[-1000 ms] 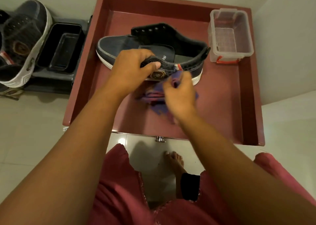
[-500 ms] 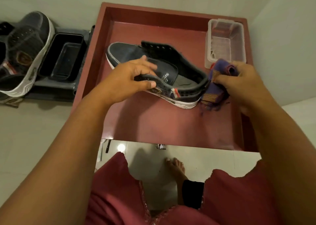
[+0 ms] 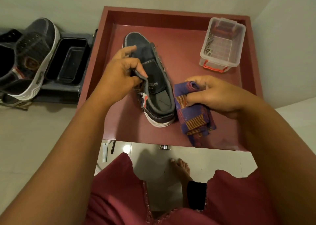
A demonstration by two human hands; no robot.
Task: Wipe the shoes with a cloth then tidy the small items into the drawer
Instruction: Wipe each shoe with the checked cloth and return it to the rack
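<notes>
Filling most of the view, red drawer (image 3: 248,81) pulled out, dark shoe (image 3: 159,94) lying inside it, toe pointing away, heel nearest the person. Second shoe (image 3: 35,53) outside the drawer at far left, leaning on a dark tray (image 3: 68,60). Clear plastic box (image 3: 222,45) in the drawer's far right corner (small metal bits inside, too small to tell). Left hand (image 3: 119,75) grips the shoe's collar edge, fingers curled round it. Right hand (image 3: 213,94) clenched on a purple striped cloth (image 3: 193,115), cloth just beside the heel, its lower end draped on the drawer floor.
</notes>
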